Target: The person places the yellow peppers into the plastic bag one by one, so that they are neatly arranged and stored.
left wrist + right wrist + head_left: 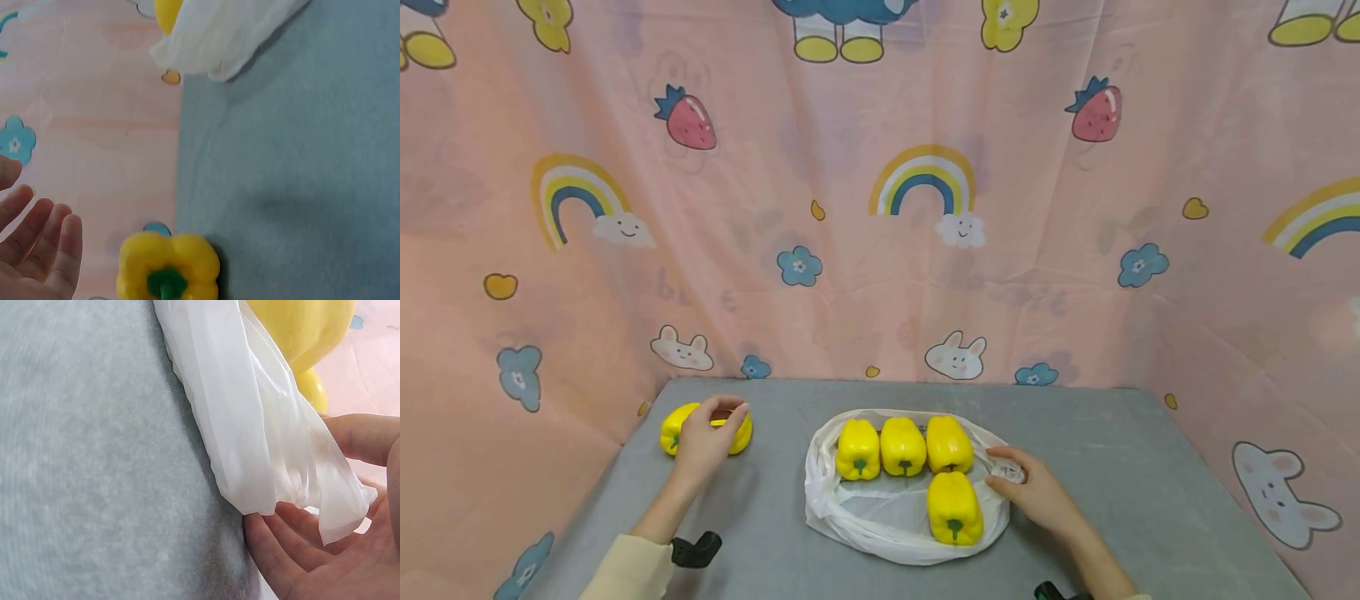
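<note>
A white plastic bag lies spread at the middle of the table with its mouth wide. Inside it sit several yellow bell peppers, most in a row at the back and one nearer the front right. My right hand holds the bag's right rim; in the right wrist view the gathered plastic passes between thumb and fingers. To the left, my left hand is over more yellow bell peppers, partly hiding them. In the left wrist view its fingers are spread apart beside a green-stemmed pepper.
A grey cloth covers the table, and a pink patterned curtain hangs behind and along the sides. Black straps with mounts are on the wrists. Grey table surface separates the left peppers from the bag.
</note>
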Demonstrator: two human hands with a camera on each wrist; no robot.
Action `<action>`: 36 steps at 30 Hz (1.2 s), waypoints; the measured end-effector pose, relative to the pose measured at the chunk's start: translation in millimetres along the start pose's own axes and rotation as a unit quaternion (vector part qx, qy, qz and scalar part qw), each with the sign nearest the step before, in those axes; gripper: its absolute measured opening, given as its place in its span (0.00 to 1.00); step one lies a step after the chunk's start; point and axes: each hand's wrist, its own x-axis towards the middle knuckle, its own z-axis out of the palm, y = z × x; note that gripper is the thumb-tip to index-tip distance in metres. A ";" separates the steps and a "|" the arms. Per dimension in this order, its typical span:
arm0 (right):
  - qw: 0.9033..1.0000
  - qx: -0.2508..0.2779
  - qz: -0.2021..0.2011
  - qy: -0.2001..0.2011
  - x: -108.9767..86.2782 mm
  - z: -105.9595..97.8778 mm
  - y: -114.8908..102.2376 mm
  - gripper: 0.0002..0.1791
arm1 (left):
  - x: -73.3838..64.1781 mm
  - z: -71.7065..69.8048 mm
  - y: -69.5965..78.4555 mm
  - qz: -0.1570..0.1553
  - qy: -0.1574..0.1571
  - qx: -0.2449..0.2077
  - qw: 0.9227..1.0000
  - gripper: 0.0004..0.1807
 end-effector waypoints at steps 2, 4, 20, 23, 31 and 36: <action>1.000 -0.001 0.002 0.000 -0.2 0.2 -0.3 0.28 | 2.2 -4.1 -3.8 -0.009 0.007 0.003 1.000 0.21; 1.000 -0.003 0.002 0.000 -0.4 0.3 -0.6 0.28 | 4.7 -7.2 -7.9 -0.016 0.016 0.008 1.000 0.22; 1.000 0.004 -0.009 -0.001 -0.2 -0.9 0.3 0.27 | 19.5 -16.1 -34.8 -0.022 0.013 0.042 0.999 0.25; 1.000 0.003 -0.007 -0.002 -0.6 -0.9 0.0 0.28 | 20.0 -14.3 -39.3 -0.023 0.005 0.054 0.998 0.26; 1.000 0.005 -0.003 -0.003 -1.1 -0.7 -0.5 0.28 | 18.8 -6.0 -44.2 -0.023 -0.006 0.055 0.998 0.25; 1.000 0.003 0.002 -0.005 -1.1 -0.8 -0.7 0.28 | 16.9 -2.5 -45.1 -0.030 -0.011 0.059 0.998 0.25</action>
